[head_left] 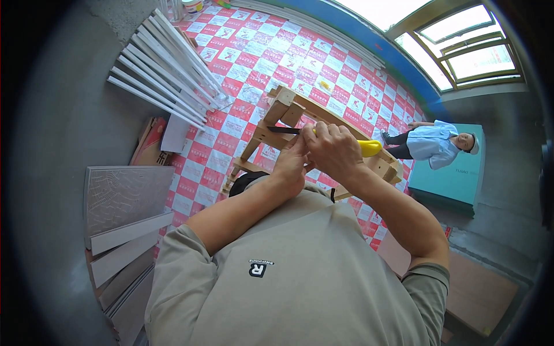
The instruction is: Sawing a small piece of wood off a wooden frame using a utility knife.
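A tool with a bulging yellow handle (369, 148) and a narrow dark blade (283, 130) is held crosswise before my chest. My right hand (337, 150) is closed around it, with the handle's butt sticking out to the right. The blade points left. Against my right fingers, my left hand (290, 160) is closed, its fingertips pinched together close to where blade and handle meet. Whether it grips the tool or something small is hidden. Beyond and below both hands stands a wooden sawhorse-like frame (323, 111).
Long white strips (167, 63) lean at the far left, with grey panels (130, 193) stacked nearer. A person (430, 143) in a light blue shirt is at the right, beside a large teal box (450, 181). Red-and-white checked sheeting (254, 57) covers the floor.
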Demonstrator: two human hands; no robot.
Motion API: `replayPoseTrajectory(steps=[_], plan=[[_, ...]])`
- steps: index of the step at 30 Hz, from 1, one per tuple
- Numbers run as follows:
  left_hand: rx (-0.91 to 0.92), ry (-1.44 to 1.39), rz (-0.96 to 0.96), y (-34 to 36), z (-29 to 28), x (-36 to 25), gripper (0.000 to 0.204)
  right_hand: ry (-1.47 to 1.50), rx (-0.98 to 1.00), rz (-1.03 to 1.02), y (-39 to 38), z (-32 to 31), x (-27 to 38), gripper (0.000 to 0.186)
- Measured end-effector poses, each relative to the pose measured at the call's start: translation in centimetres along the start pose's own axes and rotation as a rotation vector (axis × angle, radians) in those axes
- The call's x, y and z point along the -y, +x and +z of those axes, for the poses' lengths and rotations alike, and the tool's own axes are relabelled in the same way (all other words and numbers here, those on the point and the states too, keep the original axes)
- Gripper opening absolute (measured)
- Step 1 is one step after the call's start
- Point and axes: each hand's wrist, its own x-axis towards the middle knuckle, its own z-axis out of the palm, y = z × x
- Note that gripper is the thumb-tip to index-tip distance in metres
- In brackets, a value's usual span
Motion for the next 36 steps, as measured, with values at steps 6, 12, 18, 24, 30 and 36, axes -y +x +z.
replayPoseTrajectory(steps=[6,12,18,24,30,36], plan=[[-0.009,-0.044,-0.056,-0.3,2.7,-1.5,0.038,-0.040,0.056,0.053,0.3,-1.4,-1.1,0.020],[0.215,0.524,0.546,0.4,4.2,-2.1,0.033,-0.125,0.085,0.024,2.3,-5.9,-3.8,0.033],[0.075,-0.075,-0.126,-1.3,1.5,-1.4,0.034,0.047,0.243,-0.003,0.4,-1.3,-0.1,0.030],[0.061,-0.100,-0.120,-1.0,0.9,-1.2,0.033,0.010,0.132,-0.040,0.8,-1.0,-0.1,0.019],[0.062,-0.087,-0.112,-0.8,0.6,-1.2,0.031,0.036,0.151,-0.051,1.1,-1.6,-0.5,0.023],[0.047,-0.098,-0.098,-0.9,0.4,-0.9,0.027,0.013,0.176,-0.068,1.3,-1.1,-0.2,0.029]])
